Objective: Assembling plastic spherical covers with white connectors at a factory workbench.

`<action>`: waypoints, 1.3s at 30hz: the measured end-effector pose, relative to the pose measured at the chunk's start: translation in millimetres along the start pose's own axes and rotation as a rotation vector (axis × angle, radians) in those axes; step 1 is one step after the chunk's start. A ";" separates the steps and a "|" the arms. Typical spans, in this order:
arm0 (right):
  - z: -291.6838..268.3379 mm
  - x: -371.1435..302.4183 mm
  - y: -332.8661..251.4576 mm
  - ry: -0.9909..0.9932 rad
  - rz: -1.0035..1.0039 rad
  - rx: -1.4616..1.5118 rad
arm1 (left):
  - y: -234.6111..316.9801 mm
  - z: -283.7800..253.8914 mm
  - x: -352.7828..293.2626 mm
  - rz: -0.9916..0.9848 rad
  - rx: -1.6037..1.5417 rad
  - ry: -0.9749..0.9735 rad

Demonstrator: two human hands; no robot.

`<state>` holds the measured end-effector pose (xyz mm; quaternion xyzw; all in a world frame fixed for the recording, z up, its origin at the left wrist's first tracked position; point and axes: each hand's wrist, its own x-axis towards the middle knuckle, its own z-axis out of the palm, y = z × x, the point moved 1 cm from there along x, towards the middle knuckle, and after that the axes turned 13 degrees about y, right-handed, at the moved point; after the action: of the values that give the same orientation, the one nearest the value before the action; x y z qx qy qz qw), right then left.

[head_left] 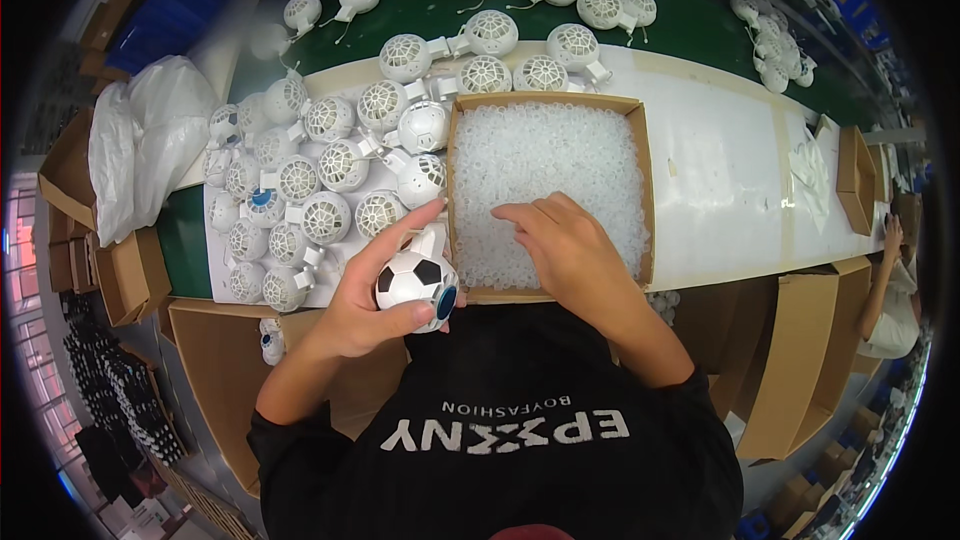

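Item: left hand (360, 302), fingers and thumb curled around a white ball unit (399, 289) with black patches; its blue disc (447, 302) faces off to the hand's right.
Item: right hand (578, 252), above the near half of a shallow box (647, 190), fingers half bent, index extended; from my remote seat I cannot tell whether it grips anything.
Item: small clear pieces (545, 145), beneath and beyond the right hand, heaped close to the box's rim.
Item: vented white units (343, 165), crowded beyond and left of the left hand.

Risks, my judgement: the ball unit could slip if the thumb eases on its smooth shell, falling toward the open carton (212, 365) below the left hand. A broad sweep by the right hand could spill pieces over the rim. A nudge from the left fingers could roll the nearest units.

Obscured: the left palm; the undersides of the right fingertips; what, if anything, lies under the pieces. Single pieces are too small for me to make out. Units farthest beyond both hands are cut off.
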<state>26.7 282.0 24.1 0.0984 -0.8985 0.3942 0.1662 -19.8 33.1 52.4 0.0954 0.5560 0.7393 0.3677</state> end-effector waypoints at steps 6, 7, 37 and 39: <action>-5.6 3.5 -4.3 0.068 0.085 0.093 | -5.1 4.9 5.4 0.008 -0.263 0.141; -6.1 4.5 -4.9 0.096 0.073 0.113 | -4.9 5.4 6.2 -0.019 -0.402 0.177; -0.4 18.2 -26.1 0.429 0.177 0.995 | -12.3 16.1 48.2 0.621 0.094 0.290; -0.4 18.2 -27.0 0.407 0.172 1.012 | -13.0 17.2 46.5 0.611 0.089 0.294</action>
<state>18.3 263.4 49.4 0.0140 -0.5512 0.8003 0.2357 -37.8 77.7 34.6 0.1661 0.5806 0.7961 0.0405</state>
